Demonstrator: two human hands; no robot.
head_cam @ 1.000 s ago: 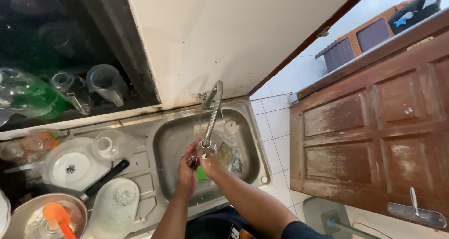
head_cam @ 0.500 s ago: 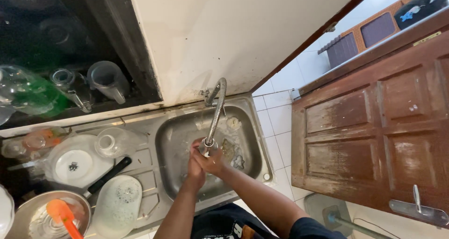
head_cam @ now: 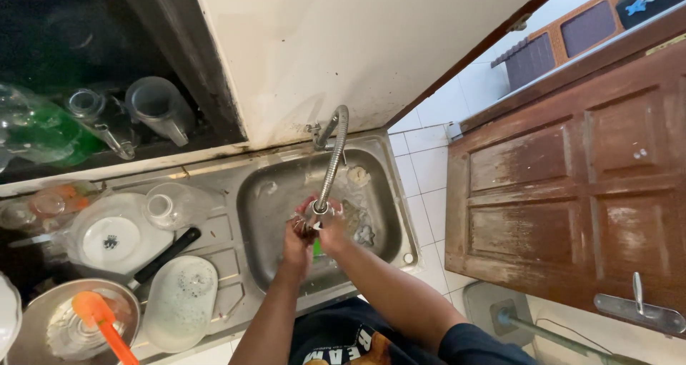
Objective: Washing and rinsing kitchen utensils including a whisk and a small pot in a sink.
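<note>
Both of my hands meet under the outlet of the bendy metal faucet [head_cam: 331, 161], over the steel sink basin [head_cam: 261, 215]. My left hand [head_cam: 295, 242] has its fingers curled up against the spout tip. Touching it from the right is my right hand [head_cam: 333, 235]. A small green thing [head_cam: 316, 249], perhaps a sponge, shows just below and between the hands. Whether either hand holds it is hidden. Food scraps lie on the basin floor to the right of the hands.
On the drainboard to the left lie a white plate [head_cam: 111, 240], a glass lid [head_cam: 175, 204], a soapy oval dish [head_cam: 180, 301], a black pan handle [head_cam: 166, 254] and a pot holding an orange spatula [head_cam: 96, 315]. A brown wooden door [head_cam: 572, 186] stands to the right.
My hands have stayed together under the spout and risen slightly toward its tip. The view has shifted a little.
</note>
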